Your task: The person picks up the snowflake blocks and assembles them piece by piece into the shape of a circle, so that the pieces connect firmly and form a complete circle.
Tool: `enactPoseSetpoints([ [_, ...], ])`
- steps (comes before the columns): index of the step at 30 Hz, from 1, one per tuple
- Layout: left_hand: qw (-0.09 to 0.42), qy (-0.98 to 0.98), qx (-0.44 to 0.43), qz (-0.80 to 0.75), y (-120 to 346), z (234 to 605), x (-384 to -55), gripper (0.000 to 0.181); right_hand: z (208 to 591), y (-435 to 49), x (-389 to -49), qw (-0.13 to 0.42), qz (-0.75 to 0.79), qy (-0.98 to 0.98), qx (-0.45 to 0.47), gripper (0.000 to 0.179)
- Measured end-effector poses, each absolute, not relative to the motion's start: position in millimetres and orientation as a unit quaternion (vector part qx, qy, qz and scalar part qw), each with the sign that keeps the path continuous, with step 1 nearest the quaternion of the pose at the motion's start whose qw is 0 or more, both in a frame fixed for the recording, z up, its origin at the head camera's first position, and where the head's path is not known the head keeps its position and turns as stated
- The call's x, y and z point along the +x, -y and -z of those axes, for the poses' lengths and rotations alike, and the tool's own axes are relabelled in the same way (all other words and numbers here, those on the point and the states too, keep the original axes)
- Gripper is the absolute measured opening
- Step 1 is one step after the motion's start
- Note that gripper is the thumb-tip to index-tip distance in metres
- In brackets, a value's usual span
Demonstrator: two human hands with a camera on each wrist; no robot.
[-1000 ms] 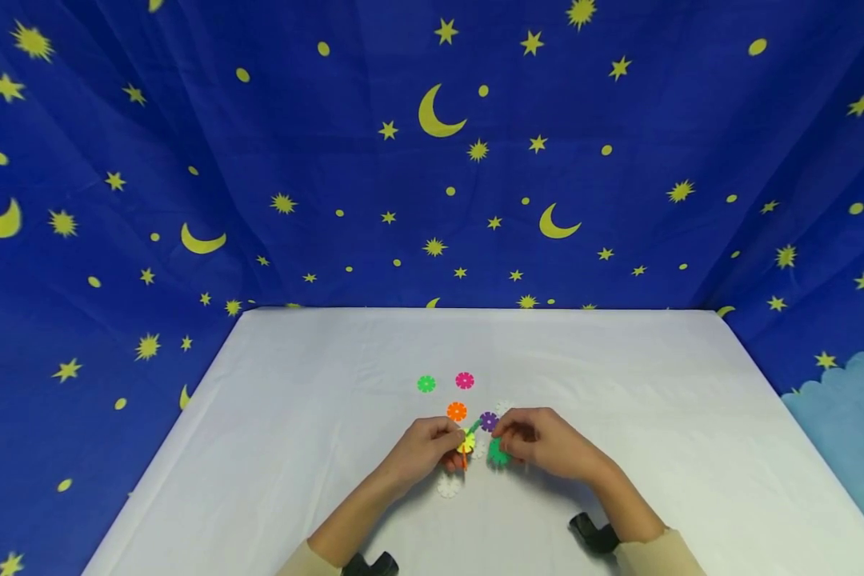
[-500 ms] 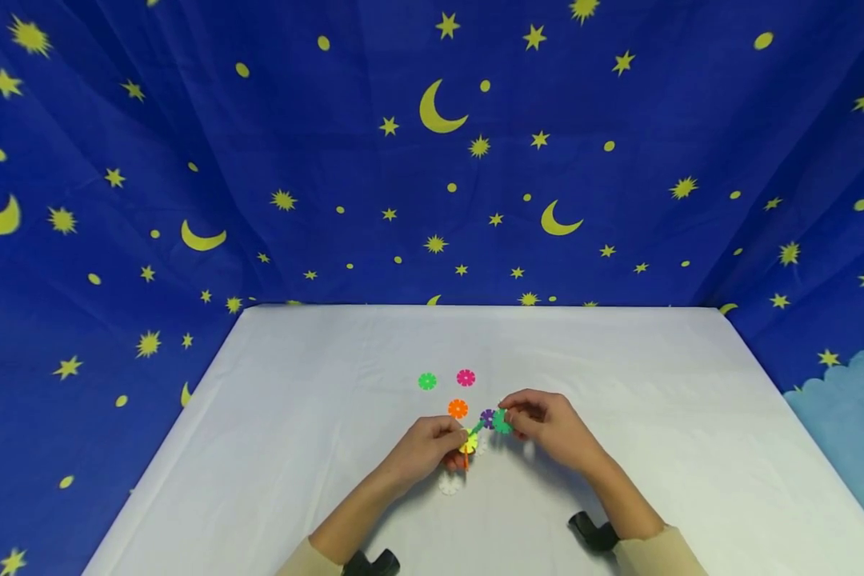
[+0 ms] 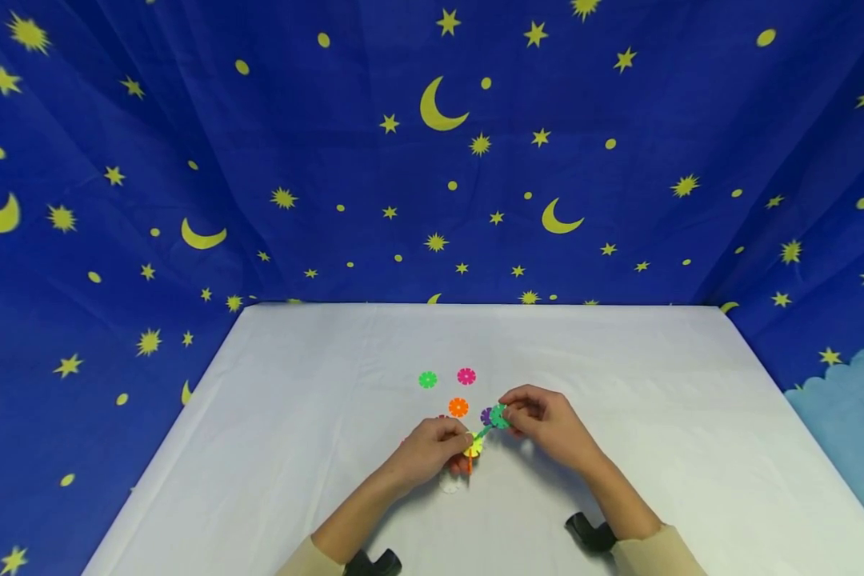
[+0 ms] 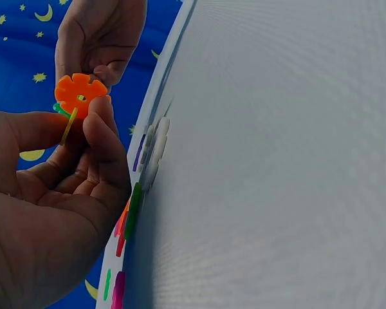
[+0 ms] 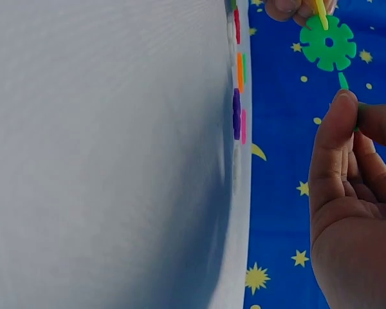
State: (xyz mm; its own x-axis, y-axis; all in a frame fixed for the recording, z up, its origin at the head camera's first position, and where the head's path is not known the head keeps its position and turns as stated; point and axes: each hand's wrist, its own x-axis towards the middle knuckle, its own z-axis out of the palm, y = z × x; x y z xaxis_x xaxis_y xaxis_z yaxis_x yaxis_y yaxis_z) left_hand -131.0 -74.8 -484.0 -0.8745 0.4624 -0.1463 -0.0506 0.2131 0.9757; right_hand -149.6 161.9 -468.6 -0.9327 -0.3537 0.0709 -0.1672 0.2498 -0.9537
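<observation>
My left hand (image 3: pixel 428 452) pinches a yellow notched plastic disc (image 3: pixel 475 448) between thumb and fingers. Joined to it at angles are an orange disc (image 4: pixel 82 93) and a green disc (image 5: pixel 328 44). My right hand (image 3: pixel 549 420) pinches another green disc (image 3: pixel 499 416) by its edge. In the right wrist view that disc's thin edge (image 5: pixel 343 80) points at the rim of the joined green one; whether they touch I cannot tell. Both hands are held above the table, and fingers cover part of each held disc.
On the white table (image 3: pixel 317 368) lie loose discs: light green (image 3: pixel 428 380), pink (image 3: pixel 466 376), orange (image 3: pixel 458 407), purple (image 3: pixel 486 416) and white (image 3: pixel 451 483). Others are partly behind my left hand. A blue curtain (image 3: pixel 374 168) with stars and moons hangs behind.
My right hand has lifted its green disc up and away from me, then slightly left toward the joined discs. My left hand has shifted slightly right with the yellow disc.
</observation>
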Motion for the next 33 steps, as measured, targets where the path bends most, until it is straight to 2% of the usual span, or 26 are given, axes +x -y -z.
enactPoseSetpoints([
  [10, 0.209, -0.752, 0.14, -0.609, 73, 483, -129, 0.019, 472, -158, -149, 0.094, 0.598, -0.778, -0.171, 0.019],
  [19, 0.186, -0.76, 0.15, -0.604, 72, 483, -128, 0.017, 472, -154, -148, 0.099, 0.594, -0.785, -0.147, 0.02],
  [33, 0.161, -0.752, 0.117, -0.629, 65, 489, -125, 0.014, 440, -139, -132, 0.074, 0.596, -0.79, -0.125, 0.01],
])
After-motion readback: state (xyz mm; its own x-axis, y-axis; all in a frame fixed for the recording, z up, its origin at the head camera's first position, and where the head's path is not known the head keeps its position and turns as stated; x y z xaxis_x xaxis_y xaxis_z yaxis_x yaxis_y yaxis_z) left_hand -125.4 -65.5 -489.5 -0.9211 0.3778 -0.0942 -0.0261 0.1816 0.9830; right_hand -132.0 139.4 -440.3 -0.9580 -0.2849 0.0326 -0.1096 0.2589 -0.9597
